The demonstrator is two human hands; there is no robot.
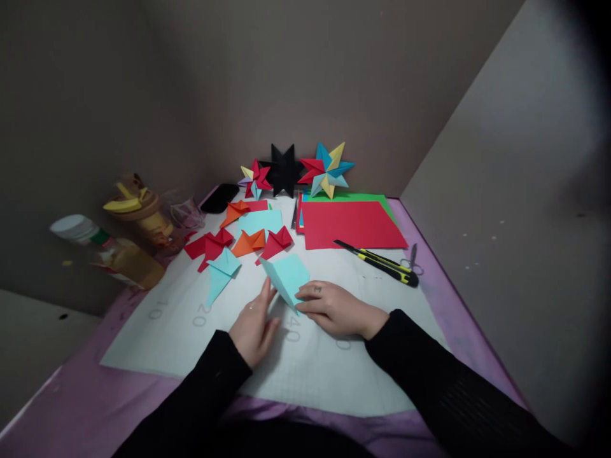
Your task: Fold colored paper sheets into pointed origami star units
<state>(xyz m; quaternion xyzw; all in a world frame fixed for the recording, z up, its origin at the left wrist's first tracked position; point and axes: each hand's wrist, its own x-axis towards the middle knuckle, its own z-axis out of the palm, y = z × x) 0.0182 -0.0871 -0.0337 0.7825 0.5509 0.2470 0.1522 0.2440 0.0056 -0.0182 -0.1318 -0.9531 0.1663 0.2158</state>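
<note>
A light blue sheet of paper, creased into two panels, stands partly raised above the white mat. My right hand pinches its right edge, fingertips over the near panel. On the other side, my left hand has its fingers stretched up against the left panel, thumb apart, not gripping. Just beyond lie folded paper pieces: a light blue one, an orange one, red ones and another orange one. A flat light blue paper lies among them.
Red sheets are stacked at the back right, with a utility knife and small scissors nearby. Paper stars, one black and one multicoloured, lean at the wall. A bottle, cup and phone stand left.
</note>
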